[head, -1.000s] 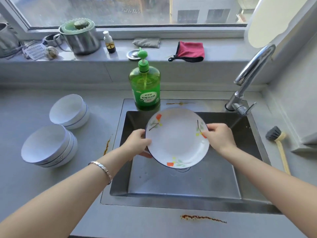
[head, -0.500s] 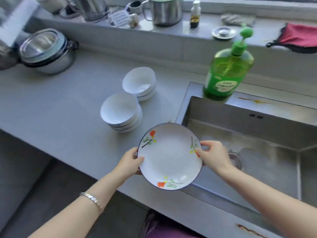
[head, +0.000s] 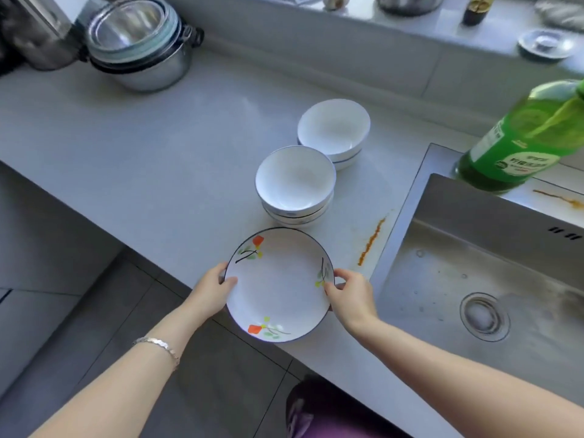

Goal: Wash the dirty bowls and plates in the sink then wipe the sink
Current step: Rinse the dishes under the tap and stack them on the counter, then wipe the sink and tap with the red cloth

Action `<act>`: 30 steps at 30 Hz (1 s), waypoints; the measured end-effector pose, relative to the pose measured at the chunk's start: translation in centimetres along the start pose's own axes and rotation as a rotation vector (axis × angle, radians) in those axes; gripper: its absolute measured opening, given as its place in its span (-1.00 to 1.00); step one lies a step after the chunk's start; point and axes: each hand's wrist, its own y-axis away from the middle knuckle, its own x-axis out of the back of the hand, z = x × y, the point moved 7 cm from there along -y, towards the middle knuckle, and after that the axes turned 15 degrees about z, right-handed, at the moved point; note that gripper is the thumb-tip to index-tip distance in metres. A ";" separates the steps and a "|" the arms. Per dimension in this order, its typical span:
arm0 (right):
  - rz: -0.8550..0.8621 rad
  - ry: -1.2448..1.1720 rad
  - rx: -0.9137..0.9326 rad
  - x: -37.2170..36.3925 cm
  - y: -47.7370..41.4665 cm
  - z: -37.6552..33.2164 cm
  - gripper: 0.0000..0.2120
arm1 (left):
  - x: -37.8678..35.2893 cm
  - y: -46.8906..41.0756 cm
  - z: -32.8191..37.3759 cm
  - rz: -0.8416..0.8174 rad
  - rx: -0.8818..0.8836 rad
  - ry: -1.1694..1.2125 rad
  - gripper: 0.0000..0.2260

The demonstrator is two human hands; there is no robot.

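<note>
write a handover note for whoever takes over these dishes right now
Left hand: grips the flowered plate by its left rim. Right hand: pinches its right rim.
Plate: over the front edge of the counter, just before the nearer bowl stack; set down or not, cannot tell. Second bowl stack behind.
Done: bowls look clean; no dishes in the visible part of the sink.
Left: release the plate, wipe the sink and the orange streak beside it.
</note>
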 end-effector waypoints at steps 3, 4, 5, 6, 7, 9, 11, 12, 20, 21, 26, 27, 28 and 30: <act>0.022 -0.025 0.003 -0.6 -0.1 -0.8 -0.88 | 0.5 -1.3 -0.5 0.004 -0.011 0.012 -0.70; 0.023 -0.028 0.007 -0.8 -0.3 -1.0 -0.87 | 0.6 -1.4 -0.5 0.015 -0.019 0.001 -0.70; 0.014 -0.027 0.007 -0.9 -0.4 -1.2 -0.87 | 0.6 -1.2 -0.4 0.036 -0.031 -0.020 -0.70; -0.009 -0.036 -0.002 -0.9 -0.5 -1.4 -0.87 | 0.6 -0.8 -0.1 0.075 -0.043 -0.068 -0.69; -0.049 -0.053 -0.020 -1.0 -0.6 -1.3 -0.86 | 0.7 -0.3 0.3 0.140 -0.059 -0.132 -0.66; -0.148 -0.067 -0.049 -0.7 -0.6 -1.2 -0.81 | 0.9 1.4 2.5 0.315 -0.162 -0.248 -0.58; -0.220 -0.029 -0.057 0.5 -0.8 -0.5 -0.77 | -0.1 3.6 6.1 0.394 -0.363 -0.224 -0.59; -0.243 -0.001 -0.062 1.5 -1.0 0.0 -0.77 | -1.4 4.5 8.1 0.358 -0.471 -0.190 -0.62; -0.229 0.350 -0.133 15.8 -3.2 9.0 -0.76 | -17.8 10.3 19.5 -0.383 -0.531 -0.252 -0.78; -0.190 0.359 -0.147 18.1 -3.5 10.0 -0.77 | -19.3 11.2 20.9 -0.403 -0.571 -0.311 -0.77; 0.010 0.390 -0.174 29.4 -4.2 15.3 -0.85 | -26.4 14.9 26.3 -0.443 -0.628 -0.401 -0.74; 0.049 0.391 -0.179 31.6 -4.2 16.5 -0.86 | -27.8 15.5 27.0 -0.445 -0.631 -0.413 -0.75; 0.093 0.390 -0.180 33.9 -4.1 17.9 -0.86 | -29.2 16.4 27.8 -0.449 -0.638 -0.425 -0.75; 0.177 0.408 -0.197 38.5 -3.7 20.7 -0.80 | -32.2 18.4 29.2 -0.461 -0.654 -0.449 -0.74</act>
